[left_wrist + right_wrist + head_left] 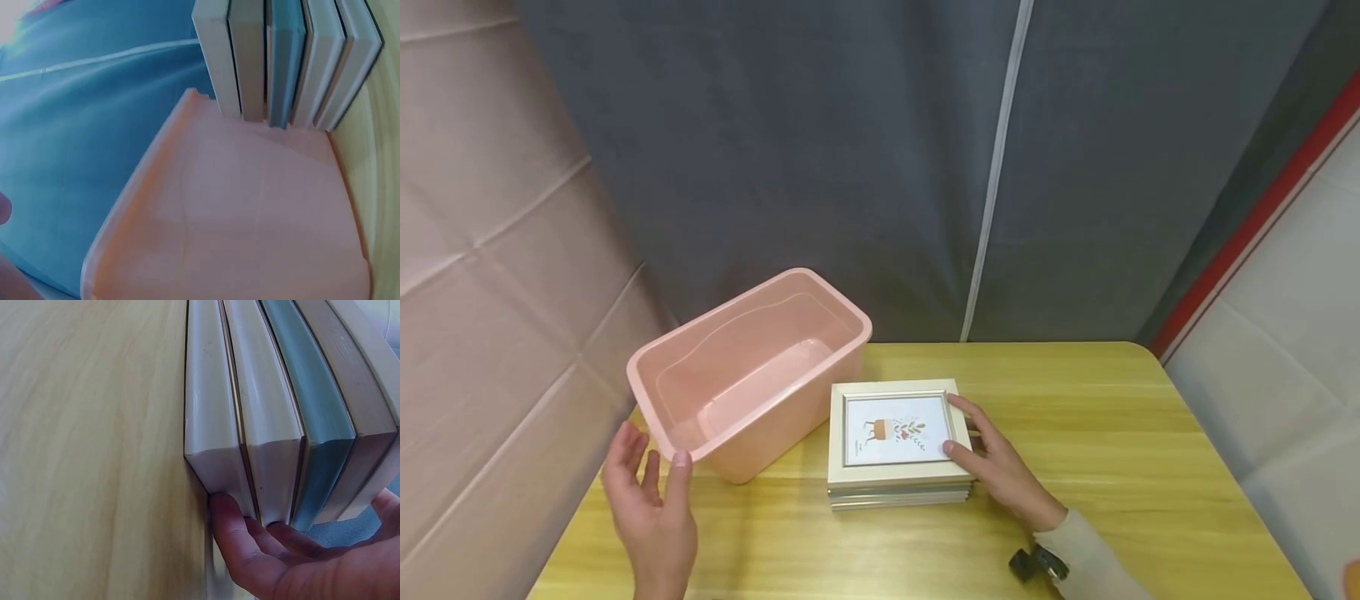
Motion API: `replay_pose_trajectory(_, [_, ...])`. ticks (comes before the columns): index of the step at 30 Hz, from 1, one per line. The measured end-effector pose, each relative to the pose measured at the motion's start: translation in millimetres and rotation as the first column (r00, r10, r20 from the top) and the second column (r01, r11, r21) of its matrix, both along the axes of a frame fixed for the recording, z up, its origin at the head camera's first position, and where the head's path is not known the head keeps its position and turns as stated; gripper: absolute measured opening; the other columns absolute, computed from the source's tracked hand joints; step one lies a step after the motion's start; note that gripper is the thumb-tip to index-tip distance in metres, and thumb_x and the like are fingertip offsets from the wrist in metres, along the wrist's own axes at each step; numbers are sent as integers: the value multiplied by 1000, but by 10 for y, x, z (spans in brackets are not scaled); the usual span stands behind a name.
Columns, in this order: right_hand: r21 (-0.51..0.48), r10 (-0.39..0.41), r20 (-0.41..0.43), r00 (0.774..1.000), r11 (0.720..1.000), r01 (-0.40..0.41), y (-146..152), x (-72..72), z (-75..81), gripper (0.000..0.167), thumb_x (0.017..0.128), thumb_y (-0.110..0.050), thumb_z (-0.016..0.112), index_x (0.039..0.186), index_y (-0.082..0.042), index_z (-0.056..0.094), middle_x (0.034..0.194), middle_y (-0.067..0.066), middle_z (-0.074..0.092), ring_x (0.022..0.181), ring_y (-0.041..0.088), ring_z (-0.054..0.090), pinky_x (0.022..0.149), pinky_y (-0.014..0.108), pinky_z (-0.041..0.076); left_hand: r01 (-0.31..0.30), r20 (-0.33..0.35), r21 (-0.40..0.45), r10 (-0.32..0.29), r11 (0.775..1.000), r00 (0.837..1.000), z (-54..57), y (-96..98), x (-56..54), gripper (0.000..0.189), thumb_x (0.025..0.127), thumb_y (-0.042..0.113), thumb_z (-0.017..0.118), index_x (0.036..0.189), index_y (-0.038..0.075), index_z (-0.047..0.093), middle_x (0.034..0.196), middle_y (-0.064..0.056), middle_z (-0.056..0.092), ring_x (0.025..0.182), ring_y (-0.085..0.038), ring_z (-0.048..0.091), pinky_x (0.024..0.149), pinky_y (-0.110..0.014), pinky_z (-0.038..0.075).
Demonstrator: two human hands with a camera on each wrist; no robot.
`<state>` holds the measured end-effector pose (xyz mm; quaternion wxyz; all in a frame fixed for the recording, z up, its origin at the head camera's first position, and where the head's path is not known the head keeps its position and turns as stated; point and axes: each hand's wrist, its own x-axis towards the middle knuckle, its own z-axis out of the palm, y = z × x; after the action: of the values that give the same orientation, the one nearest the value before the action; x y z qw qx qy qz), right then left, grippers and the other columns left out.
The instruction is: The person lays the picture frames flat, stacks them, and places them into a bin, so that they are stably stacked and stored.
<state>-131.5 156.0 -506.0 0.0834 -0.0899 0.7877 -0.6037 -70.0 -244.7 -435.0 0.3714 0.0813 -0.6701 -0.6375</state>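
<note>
A stack of several picture frames point(891, 475) lies flat on the table. The top frame is cream, with a plant drawing; the wrist views show a blue frame point(322, 434) in the middle of the stack. My right hand point(1000, 467) touches the stack's right side, thumb and one finger at the top frame's edge. In the right wrist view other fingers point(240, 540) reach down along the sides of the lower frames. A pink plastic bin point(775, 408) stands left of the stack. My left hand point(655, 517) is at its near left corner, fingers loosely spread and thumb by the rim.
The wooden table point(1097, 442) extends to the right of the frames. A dark grey curtain point(820, 150) hangs behind it, and pale quilted panels point(490, 333) flank the left side. A red strip point(1255, 225) runs along the right.
</note>
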Motion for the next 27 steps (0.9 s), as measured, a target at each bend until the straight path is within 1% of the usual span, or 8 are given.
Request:
replay_pose_trajectory(2, [-2, 0, 0, 1000, 1000, 0, 1, -3, -8, 68, 105, -29, 67, 164, -38, 34, 146, 27, 51, 117, 33, 63, 89, 41, 57, 21, -111, 6, -20, 1000, 994, 14, 71, 18, 69, 93, -16, 58, 157, -1, 39, 153, -9, 43, 144, -26, 39, 124, -24, 35])
replay_pose_trajectory(6, [1, -3, 2, 1000, 1000, 3, 4, -6, -20, 68, 105, -30, 67, 163, -39, 34, 146, 27, 51, 117, 33, 63, 89, 41, 57, 89, -280, -55, -101, 994, 955, 23, 211, 40, 66, 87, -24, 54, 150, -12, 41, 149, -14, 48, 139, -24, 46, 122, -24, 37])
replay_pose_trajectory(12, [-1, -6, 9, 1000, 1000, 6, -6, -12, -9, 68, 104, -30, 67, 164, -38, 34, 147, 27, 50, 118, 32, 63, 88, 40, 57, 165, -295, -241, -234, 956, 927, 13, 381, 49, 66, 82, -28, 53, 146, -22, 39, 149, -13, 51, 136, -26, 52, 118, -24, 43])
replay_pose_trajectory(15, [-3, -12, 9, 1000, 1000, 12, -17, -17, 7, 68, 104, -30, 67, 164, -37, 34, 148, 27, 50, 119, 33, 62, 88, 40, 57, 222, -241, -296, -297, 929, 924, -20, 459, 31, 65, 82, -27, 56, 145, -21, 41, 148, -13, 52, 132, -26, 55, 112, -23, 49])
replay_pose_trajectory(18, [1, -18, 17, 1000, 1000, 18, -24, -23, 24, 68, 104, -31, 68, 163, -38, 35, 148, 26, 51, 118, 32, 63, 87, 40, 57, 294, -140, -306, -349, 905, 927, -77, 548, 15, 62, 86, -24, 60, 146, -14, 46, 145, -13, 55, 128, -22, 57, 104, -19, 53])
replay_pose_trajectory(22, [20, -39, 32, 999, 999, 38, -14, -34, 45, 67, 104, -34, 69, 162, -41, 36, 149, 25, 52, 117, 32, 64, 86, 39, 58, 383, 6, -290, -398, 877, 917, -201, 673, -46, 56, 91, -17, 66, 144, -6, 52, 139, -10, 59, 126, -16, 59, 99, -19, 55])
replay_pose_trajectory(25, [46, -60, 41, 997, 997, 59, -3, -31, 51, 66, 105, -38, 67, 162, -44, 35, 151, 22, 51, 120, 32, 63, 88, 39, 56, 436, 150, -267, -410, 859, 900, -302, 743, -132, 51, 95, -5, 70, 144, -2, 54, 140, -7, 61, 125, -14, 59, 99, -22, 56])
replay_pose_trajectory(27, [61, -72, 46, 996, 996, 69, 0, -27, 53, 65, 106, -41, 64, 163, -46, 33, 154, 21, 50, 123, 32, 61, 92, 41, 54, 474, 257, -243, -415, 846, 873, -366, 772, -205, 51, 98, 3, 71, 146, 2, 54, 143, -6, 61, 127, -16, 58, 102, -27, 56])
